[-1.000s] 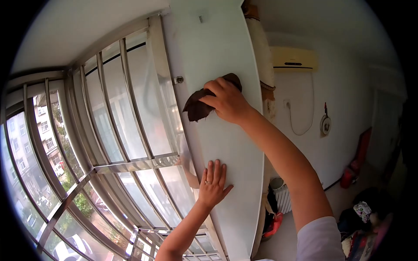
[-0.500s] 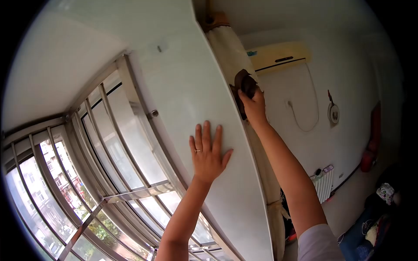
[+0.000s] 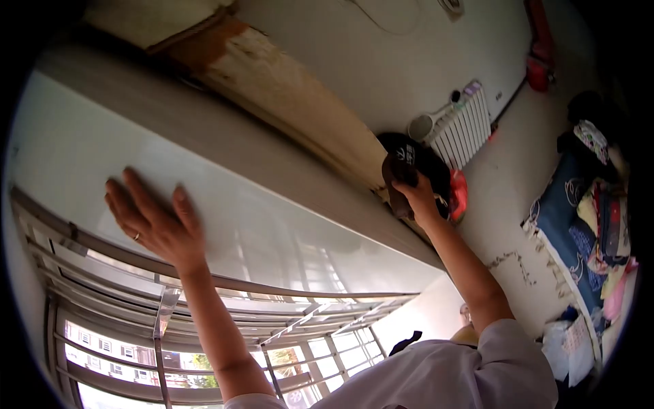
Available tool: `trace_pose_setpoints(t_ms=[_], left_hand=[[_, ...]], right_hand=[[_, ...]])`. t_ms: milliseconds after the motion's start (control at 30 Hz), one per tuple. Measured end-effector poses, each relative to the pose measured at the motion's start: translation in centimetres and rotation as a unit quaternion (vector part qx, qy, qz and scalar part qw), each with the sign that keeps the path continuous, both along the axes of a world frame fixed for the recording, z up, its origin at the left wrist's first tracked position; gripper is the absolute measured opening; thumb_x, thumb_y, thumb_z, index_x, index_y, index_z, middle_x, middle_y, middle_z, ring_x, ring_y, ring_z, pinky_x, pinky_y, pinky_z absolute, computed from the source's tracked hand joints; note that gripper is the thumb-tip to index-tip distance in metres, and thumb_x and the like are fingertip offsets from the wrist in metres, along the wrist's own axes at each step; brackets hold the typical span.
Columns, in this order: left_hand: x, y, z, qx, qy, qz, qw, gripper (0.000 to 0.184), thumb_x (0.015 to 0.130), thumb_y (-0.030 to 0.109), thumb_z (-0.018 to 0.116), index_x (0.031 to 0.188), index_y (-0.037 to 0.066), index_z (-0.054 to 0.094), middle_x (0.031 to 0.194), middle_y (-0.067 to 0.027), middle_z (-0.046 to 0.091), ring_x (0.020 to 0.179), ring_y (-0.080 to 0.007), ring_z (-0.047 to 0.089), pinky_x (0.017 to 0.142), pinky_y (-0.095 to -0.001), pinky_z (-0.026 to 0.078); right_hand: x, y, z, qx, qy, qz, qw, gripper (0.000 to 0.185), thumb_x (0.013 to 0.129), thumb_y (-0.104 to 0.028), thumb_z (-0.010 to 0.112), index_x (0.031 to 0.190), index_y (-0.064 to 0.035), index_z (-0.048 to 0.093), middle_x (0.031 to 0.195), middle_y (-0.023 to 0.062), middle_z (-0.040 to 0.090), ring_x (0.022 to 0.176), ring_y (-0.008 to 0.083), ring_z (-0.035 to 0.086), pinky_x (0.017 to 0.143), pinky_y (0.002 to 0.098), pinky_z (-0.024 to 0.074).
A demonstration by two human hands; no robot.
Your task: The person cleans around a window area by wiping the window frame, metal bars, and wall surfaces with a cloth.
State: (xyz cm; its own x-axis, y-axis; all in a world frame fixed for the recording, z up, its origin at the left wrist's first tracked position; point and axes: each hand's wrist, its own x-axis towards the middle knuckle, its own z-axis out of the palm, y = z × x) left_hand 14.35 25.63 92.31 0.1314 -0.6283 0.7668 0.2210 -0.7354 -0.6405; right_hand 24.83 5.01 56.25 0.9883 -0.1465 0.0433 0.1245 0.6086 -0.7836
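Note:
My left hand (image 3: pixel 160 221), a ring on one finger, lies with fingers spread against a glossy white wall panel (image 3: pixel 272 232). My right hand (image 3: pixel 420 198) is closed around a dark brown, limp cloth (image 3: pixel 395 180) at the lower end of a worn, pale board-like strip (image 3: pixel 293 88), which has a brown patch near its top. The cloth is against or very near the strip's edge; exact contact is unclear. Part of the cloth is hidden by my fingers.
Metal window bars (image 3: pixel 163 320) run below the panel. Beyond the strip are a white radiator (image 3: pixel 460 133), a black bag-like item (image 3: pixel 426 153) and a red item (image 3: pixel 458 194). Bedding and clothes (image 3: pixel 586 232) are piled at the right.
The view has turned and tilted downward. My right hand has moved lower along the strip, still gripping the brown cloth. My left hand remains flat on the white panel.

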Motion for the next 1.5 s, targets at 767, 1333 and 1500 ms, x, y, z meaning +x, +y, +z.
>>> trace_pose_setpoints(t_ms=[767, 1333, 1500], left_hand=[[-2.5, 6.1, -18.8, 0.102, 0.108, 0.085, 0.985, 0.062, 0.098, 0.043, 0.024, 0.140, 0.000, 0.035, 0.140, -0.0257, 0.028, 0.131, -0.0426, 0.025, 0.102, -0.0569, 0.027], [-2.4, 5.4, -18.3, 0.131, 0.121, 0.099, 0.979, 0.062, 0.098, 0.041, 0.023, 0.142, -0.002, 0.029, 0.142, -0.0250, 0.023, 0.128, -0.0419, 0.027, 0.099, -0.0564, 0.030], [-2.7, 6.3, -18.2, 0.123, 0.142, 0.109, 0.976, 0.063, 0.097, 0.039, 0.023, 0.142, -0.005, 0.026, 0.144, -0.0245, 0.019, 0.130, -0.0428, 0.023, 0.100, -0.0569, 0.029]], right_hand=[[-8.3, 7.2, -11.4, -0.260, 0.097, 0.027, 0.960, 0.033, 0.080, -0.017, 0.055, 0.110, -0.0041, 0.059, 0.112, 0.0160, 0.051, 0.101, 0.0365, 0.055, 0.087, 0.0430, 0.0448], [-7.5, 7.8, -16.0, -0.234, 0.166, 0.037, 0.957, 0.027, 0.080, -0.016, 0.055, 0.104, -0.0066, 0.062, 0.100, 0.0152, 0.057, 0.091, 0.0337, 0.061, 0.080, 0.0417, 0.0482], [-7.2, 6.0, -26.1, -0.271, 0.326, 0.179, 0.888, 0.020, 0.083, -0.018, 0.051, 0.093, -0.0029, 0.060, 0.091, 0.0239, 0.057, 0.089, 0.0372, 0.057, 0.074, 0.0439, 0.0466]])
